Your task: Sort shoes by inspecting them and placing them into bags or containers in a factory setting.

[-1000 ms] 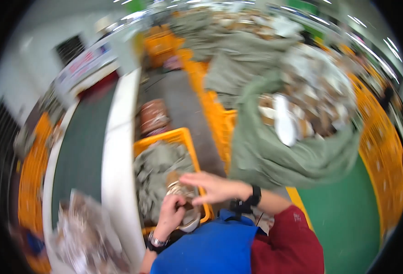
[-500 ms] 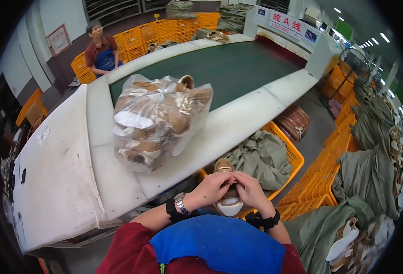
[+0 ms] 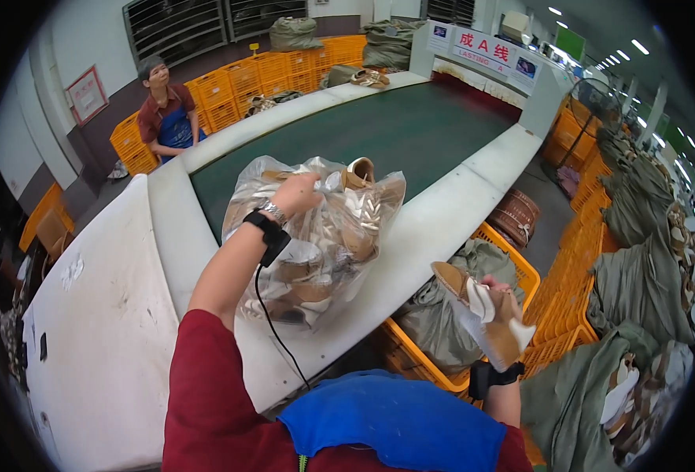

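On the white edge of the conveyor stands a clear plastic bag filled with brown and white shoes. My left hand is at the top of this bag, its fingers closed on the plastic. A brown shoe with white straps is in my right hand, tilted, over the orange crate at the table's near side. The shoe hides most of the right palm; some fingers show behind it. One shoe sticks out at the bag's top.
A green conveyor belt runs to the back right. Grey-green cloth lies in the orange crate. Stacked orange crates and cloth-covered shoes stand on the right. A person sits beyond the belt, far left.
My hands were together on a shoe over the crate. Now the left has reached to the bag, which has shifted slightly right, while the right holds the shoe farther right.
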The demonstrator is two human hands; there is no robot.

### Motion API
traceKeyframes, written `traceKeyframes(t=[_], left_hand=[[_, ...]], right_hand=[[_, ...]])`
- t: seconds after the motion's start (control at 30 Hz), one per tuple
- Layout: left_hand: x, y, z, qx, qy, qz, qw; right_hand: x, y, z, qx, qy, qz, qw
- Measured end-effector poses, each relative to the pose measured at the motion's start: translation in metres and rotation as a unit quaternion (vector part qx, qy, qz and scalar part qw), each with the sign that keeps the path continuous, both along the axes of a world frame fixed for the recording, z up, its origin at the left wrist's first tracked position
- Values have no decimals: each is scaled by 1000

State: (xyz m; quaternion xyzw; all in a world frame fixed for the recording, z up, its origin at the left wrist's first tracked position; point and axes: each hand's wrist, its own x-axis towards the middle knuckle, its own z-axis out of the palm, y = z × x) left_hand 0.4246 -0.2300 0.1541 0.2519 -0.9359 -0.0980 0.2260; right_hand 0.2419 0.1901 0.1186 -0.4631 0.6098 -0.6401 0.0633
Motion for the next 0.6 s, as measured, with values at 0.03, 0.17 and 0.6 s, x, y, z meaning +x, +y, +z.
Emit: traceKeyframes(t=[0.03, 0.17, 0.6], left_hand=[[-7, -8, -4, 4, -7, -23, 1000], [-26, -36, -25, -71, -65, -27, 995], [41, 61, 37, 281, 184, -61, 940]], right_hand=[[-4, -4, 6, -62, -203, 80, 974], [5, -5, 13, -113, -381, 102, 912], [-16, -4, -8, -143, -348, -7, 926]])
